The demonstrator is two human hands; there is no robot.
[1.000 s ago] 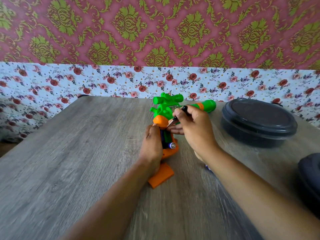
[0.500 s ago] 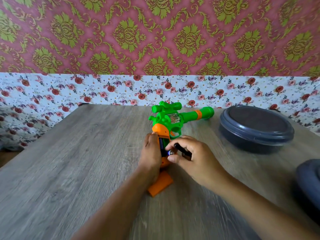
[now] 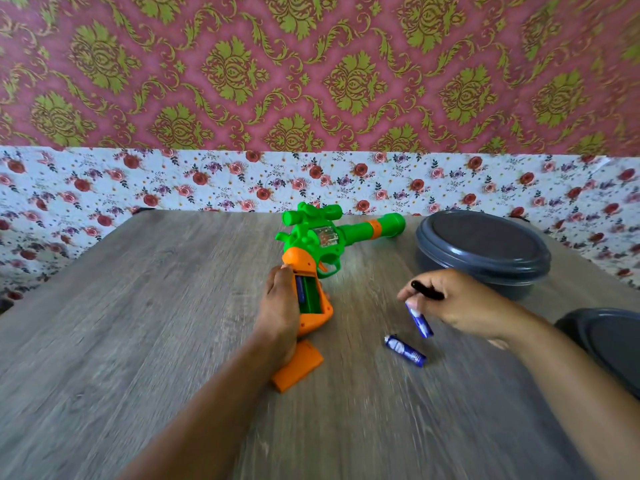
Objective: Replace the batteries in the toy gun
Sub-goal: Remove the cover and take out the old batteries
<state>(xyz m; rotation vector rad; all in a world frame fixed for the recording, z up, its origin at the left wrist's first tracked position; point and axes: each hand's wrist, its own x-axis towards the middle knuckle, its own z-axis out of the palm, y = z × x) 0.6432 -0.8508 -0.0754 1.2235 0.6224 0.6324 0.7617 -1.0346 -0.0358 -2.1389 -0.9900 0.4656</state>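
A green and orange toy gun (image 3: 322,240) lies on the wooden table (image 3: 138,323), barrel pointing right. My left hand (image 3: 278,306) holds its orange grip, whose battery bay (image 3: 308,296) is open with one blue battery still inside. My right hand (image 3: 453,303), off to the right of the gun, holds a black screwdriver (image 3: 427,291) and pinches a blue battery (image 3: 419,320) that hangs from my fingertips. A second blue battery (image 3: 404,350) lies on the table just below it. The orange battery cover (image 3: 298,367) rests beside my left wrist.
A dark grey round lidded container (image 3: 483,249) stands at the back right. Another dark grey round thing (image 3: 609,344) sits at the right edge. A floral and damask wall (image 3: 311,98) rises behind the table.
My right hand has pulled a blue battery out of the grip and moved right and away from the gun. Another battery now shows on the table. My left hand stays on the grip.
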